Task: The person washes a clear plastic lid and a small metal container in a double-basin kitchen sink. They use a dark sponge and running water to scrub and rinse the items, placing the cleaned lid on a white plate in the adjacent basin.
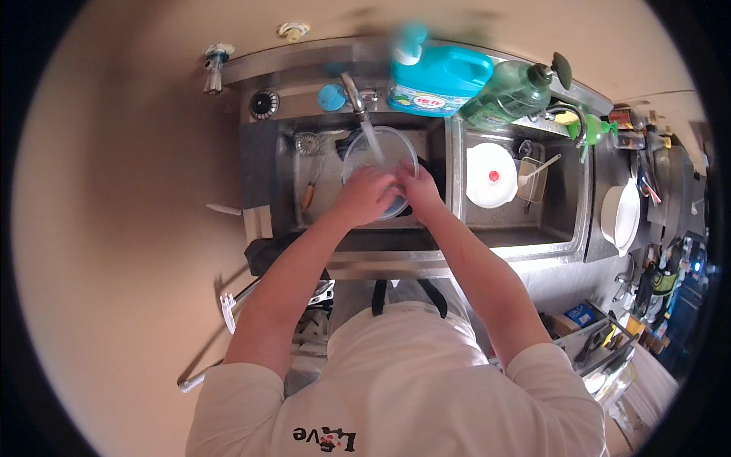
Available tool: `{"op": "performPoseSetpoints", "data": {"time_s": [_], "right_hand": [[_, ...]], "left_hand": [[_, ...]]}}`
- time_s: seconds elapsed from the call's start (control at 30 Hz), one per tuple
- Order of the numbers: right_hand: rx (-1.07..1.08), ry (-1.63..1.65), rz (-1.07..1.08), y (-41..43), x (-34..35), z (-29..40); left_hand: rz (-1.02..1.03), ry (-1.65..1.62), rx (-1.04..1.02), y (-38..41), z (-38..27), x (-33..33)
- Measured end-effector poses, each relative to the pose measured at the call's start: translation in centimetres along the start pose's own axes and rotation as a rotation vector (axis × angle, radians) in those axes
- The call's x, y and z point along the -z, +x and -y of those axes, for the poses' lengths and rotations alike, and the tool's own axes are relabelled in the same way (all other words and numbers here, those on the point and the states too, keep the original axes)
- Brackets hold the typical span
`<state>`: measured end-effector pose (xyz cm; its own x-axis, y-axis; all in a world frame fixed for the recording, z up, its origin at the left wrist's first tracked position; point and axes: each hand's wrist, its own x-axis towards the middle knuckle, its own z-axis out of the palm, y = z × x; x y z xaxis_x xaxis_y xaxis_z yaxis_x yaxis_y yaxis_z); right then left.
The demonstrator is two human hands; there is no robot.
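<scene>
Water runs from a metal faucet (pixel 354 94) into a clear round plastic bowl (pixel 412 145) in the left basin of a steel sink. My left hand (pixel 368 194) is over the bowl's near side, fingers bent inward. Against it, at the bowl's right side, is my right hand (pixel 418 185); the fingers of both meet over the bowl. Whether they hold something small between them cannot be made out. A tool with an orange-brown handle (pixel 308 195) lies on the basin floor to the left, below a round drain strainer (pixel 308 144).
In the right basin are a white round lid with a red centre (pixel 491 188) and a clear rectangular container (pixel 534 185). Behind stand a turquoise jug (pixel 442 71) and a green pump bottle (pixel 508 94). A white pot (pixel 619 217) is at the right.
</scene>
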<state>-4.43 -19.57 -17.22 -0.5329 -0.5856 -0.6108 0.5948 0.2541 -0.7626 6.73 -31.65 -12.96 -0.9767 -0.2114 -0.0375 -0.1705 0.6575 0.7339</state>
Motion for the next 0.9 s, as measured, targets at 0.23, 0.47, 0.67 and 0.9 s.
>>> {"op": "performPoseSetpoints", "data": {"time_s": [0.23,0.47,0.67,0.9], "right_hand": [[-0.126,-0.102,-0.018,-3.8,2.8,-0.5],[-0.158,-0.433,0.004,-5.8,4.9,2.1],[0.066,-1.31,-0.006,-4.5,2.1,3.0],[0.177,-1.403,0.03,0.6,1.6,1.7]], "left_hand": [[-0.244,0.239,0.029,3.4,2.1,-1.0],[0.029,-0.491,0.379,3.0,4.9,0.9],[0.244,-1.237,0.849,-0.6,3.4,5.0],[0.037,-1.04,0.626,-2.0,2.7,3.6]]}}
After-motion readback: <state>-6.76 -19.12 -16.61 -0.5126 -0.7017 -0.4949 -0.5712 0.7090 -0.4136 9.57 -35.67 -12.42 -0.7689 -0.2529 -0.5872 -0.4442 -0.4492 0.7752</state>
